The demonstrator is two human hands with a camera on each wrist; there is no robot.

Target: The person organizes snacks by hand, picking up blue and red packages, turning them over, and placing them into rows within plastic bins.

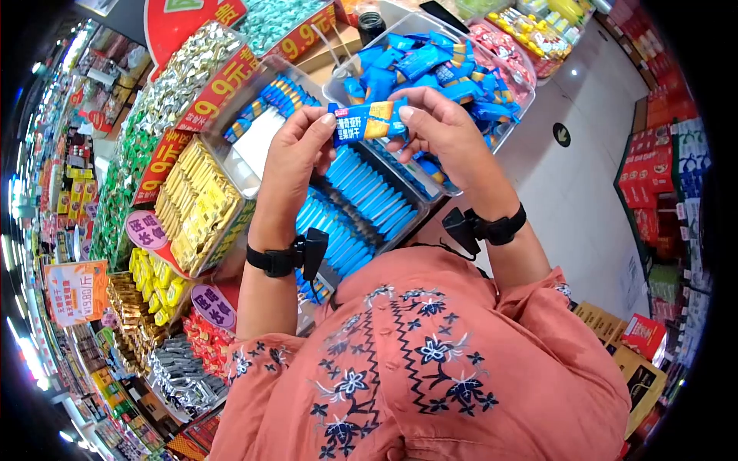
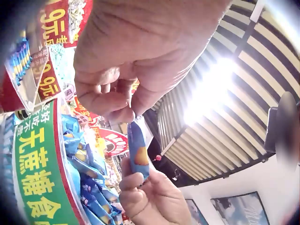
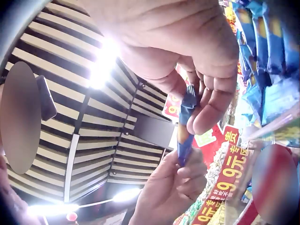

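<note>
A small blue biscuit packet point(image 1: 369, 123), printed with white lettering and a golden biscuit, is held level between both hands above the bins. My left hand point(image 1: 298, 146) pinches its left end between thumb and fingers. At the opposite end, my right hand point(image 1: 442, 127) grips it the same way. The left wrist view shows the packet point(image 2: 138, 147) edge-on, its near end in the left fingertips. In the right wrist view the packet point(image 3: 185, 126) hangs between the two hands, and its wrapper looks whole.
Beneath the hands, a bin holds blue packets point(image 1: 365, 188) in neat rows. A clear bin point(image 1: 523, 100) heaped with loose blue packets stands behind. Gold packets point(image 1: 201, 203) and red price signs point(image 1: 219, 88) are at the left. Grey floor point(image 1: 573, 184) runs along the right.
</note>
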